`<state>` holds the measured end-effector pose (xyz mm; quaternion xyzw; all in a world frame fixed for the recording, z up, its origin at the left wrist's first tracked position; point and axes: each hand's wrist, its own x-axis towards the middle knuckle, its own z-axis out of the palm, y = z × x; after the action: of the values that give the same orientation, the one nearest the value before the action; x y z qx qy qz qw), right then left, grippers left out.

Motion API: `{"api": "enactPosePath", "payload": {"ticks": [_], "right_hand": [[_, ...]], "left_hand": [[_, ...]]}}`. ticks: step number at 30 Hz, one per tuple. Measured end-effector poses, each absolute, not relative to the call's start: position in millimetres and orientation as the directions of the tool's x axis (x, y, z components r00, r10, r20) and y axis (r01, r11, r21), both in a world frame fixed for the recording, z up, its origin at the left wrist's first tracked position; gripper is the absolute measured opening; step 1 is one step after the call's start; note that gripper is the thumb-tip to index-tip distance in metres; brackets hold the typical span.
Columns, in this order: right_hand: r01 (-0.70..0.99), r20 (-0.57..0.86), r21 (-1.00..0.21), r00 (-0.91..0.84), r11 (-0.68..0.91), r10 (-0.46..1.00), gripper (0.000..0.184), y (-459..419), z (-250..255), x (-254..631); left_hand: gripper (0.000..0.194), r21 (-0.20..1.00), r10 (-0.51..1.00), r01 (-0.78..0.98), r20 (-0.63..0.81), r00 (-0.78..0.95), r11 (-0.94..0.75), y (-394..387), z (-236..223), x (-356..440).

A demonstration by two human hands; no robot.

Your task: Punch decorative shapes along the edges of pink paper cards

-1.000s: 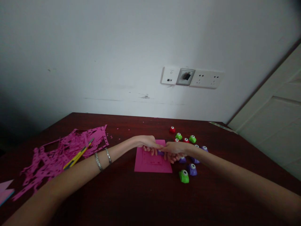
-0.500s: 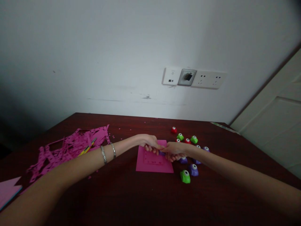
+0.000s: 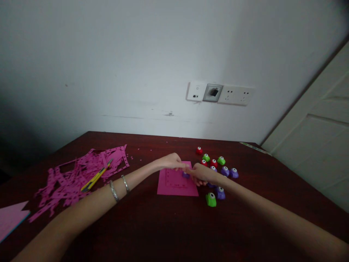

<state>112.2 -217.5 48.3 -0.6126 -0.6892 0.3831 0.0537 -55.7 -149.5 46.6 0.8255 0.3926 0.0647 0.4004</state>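
Observation:
A small purple paper punch [image 3: 185, 175] sits at the right edge of a pink paper square [image 3: 176, 178] with small holes along its borders. That square lies over a larger pink sheet [image 3: 163, 188] on the dark table. My left hand [image 3: 172, 161] is closed, its thumb stretched onto the top of the punch. From the other side my right hand [image 3: 201, 173] closes at the punch, its thumb meeting the left one there; its curled fingers are partly hidden. Right beside it stand several more punches, among them a green punch [image 3: 211, 199] and a purple punch [image 3: 220, 193].
Pink punched paper strips [image 3: 68, 178] are heaped on the left, with a yellow utility knife [image 3: 96, 175] on top. Pink sheets [image 3: 12, 218] lie at the near left edge. A wall [image 3: 136, 72] with socket plates [image 3: 236, 95] rises behind the table [image 3: 163, 225].
The left hand's fingers have curled in, and its thumb now presses on the punch from above. The view has shifted slightly; the paper stays beneath the hands.

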Motion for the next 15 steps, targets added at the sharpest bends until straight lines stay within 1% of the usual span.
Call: {"api": "enactPosePath", "payload": {"ticks": [3,5,7,9,12,13,15], "right_hand": [[0.788,-0.344,-0.613,-0.215,-0.046,0.914,0.059,-221,47,112],[0.794,-0.263,-0.608,-0.2,-0.001,0.944,0.058,-222,48,114],[0.83,-0.142,-0.555,-0.169,0.063,0.975,0.052,-222,52,119],[0.86,-0.036,-0.491,-0.18,0.14,0.983,0.039,-222,56,124],[0.842,0.009,-0.464,-0.305,0.274,0.952,0.02,-222,62,129],[0.827,0.016,-0.461,-0.354,0.321,0.935,0.018,-222,62,129],[0.812,0.029,-0.438,-0.415,0.385,0.909,0.021,-223,62,128]], "left_hand": [[0.05,0.69,0.762,0.549,0.005,0.648,-0.471,-156,48,-65],[0.045,0.682,0.751,0.515,0.077,0.656,-0.52,-161,50,-74],[0.042,0.684,0.712,0.478,0.086,0.697,-0.551,-166,51,-82],[0.038,0.666,0.663,0.447,0.095,0.743,-0.597,-169,51,-88],[0.038,0.57,0.623,0.471,0.094,0.776,-0.673,-172,46,-92],[0.038,0.535,0.613,0.486,0.078,0.786,-0.691,-172,43,-92],[0.041,0.493,0.599,0.507,0.036,0.8,-0.707,-173,38,-92]]}}
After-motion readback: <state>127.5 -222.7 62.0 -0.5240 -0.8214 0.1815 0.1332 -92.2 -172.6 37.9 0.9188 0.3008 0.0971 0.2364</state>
